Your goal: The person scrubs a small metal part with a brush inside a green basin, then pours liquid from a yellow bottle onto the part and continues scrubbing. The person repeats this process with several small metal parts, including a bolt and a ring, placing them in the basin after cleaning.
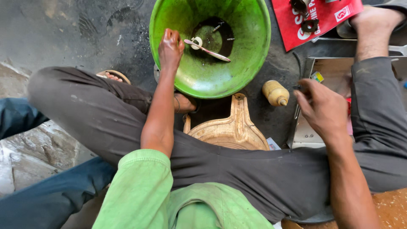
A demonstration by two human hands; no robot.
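Observation:
My left hand [171, 47] is closed just inside the left wall of a green plastic bowl [250, 51]. It grips the end of a pale pink brush [210, 51] that slants across the bowl. A dark pool of liquid at the bowl's bottom holds a white ring [196, 43] and small metal bits. My right hand [323, 107] reaches to the left edge of a metal tray [303, 133], its fingertips bent together over a thin dark piece there. Whether it grips that piece is unclear.
A yellowish bottle [275, 93] lies between bowl and tray. A tan moulded stool [233, 127] sits under my knees. A red packet [318, 19] with metal parts lies top right beside my foot [373, 25]. Another person's blue-trousered legs [46, 199] are at left.

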